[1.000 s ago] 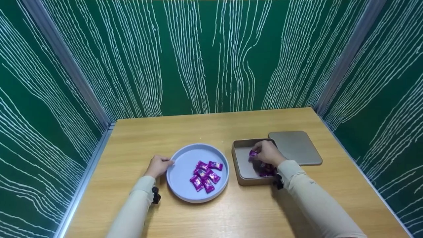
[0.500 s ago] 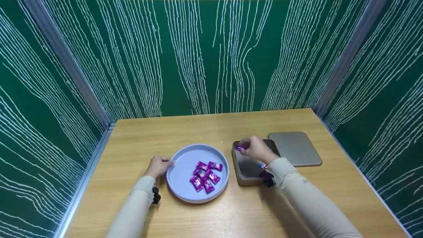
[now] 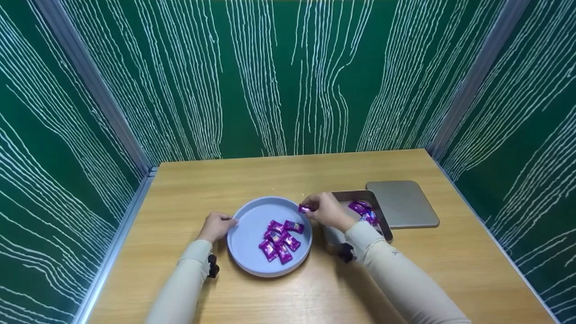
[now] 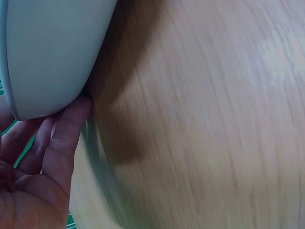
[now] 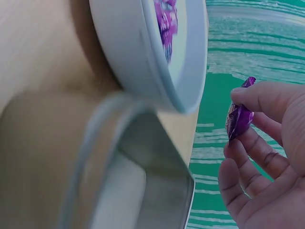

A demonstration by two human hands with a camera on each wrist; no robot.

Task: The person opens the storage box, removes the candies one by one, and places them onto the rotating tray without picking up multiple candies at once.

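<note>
A round pale-blue tray (image 3: 245,252) with a raised rim holds several purple wrapped candies (image 3: 280,240) in a cluster right of its middle. My left hand (image 3: 216,226) grips the tray's left rim, thumb over the edge; in the left wrist view its fingers (image 4: 62,143) touch the outer wall from below. Between thumb and fingers my right hand (image 3: 327,209) pinches one purple wrapped candy (image 5: 240,114), above the gap between tray and tin. Beneath that hand and forearm, the rectangular metal tin (image 3: 382,218) is partly hidden; more purple candies (image 3: 363,210) lie at its right side.
The tin's flat grey lid (image 3: 402,204) lies on the wooden table (image 3: 216,180) behind and right of the tin. Green walls with white streaks (image 3: 252,90) enclose the table's back and sides.
My right hand has lifted the pinched candy out of the tin and moved left to the tray's right rim, uncovering candies in the tin. My left hand stays on the tray.
</note>
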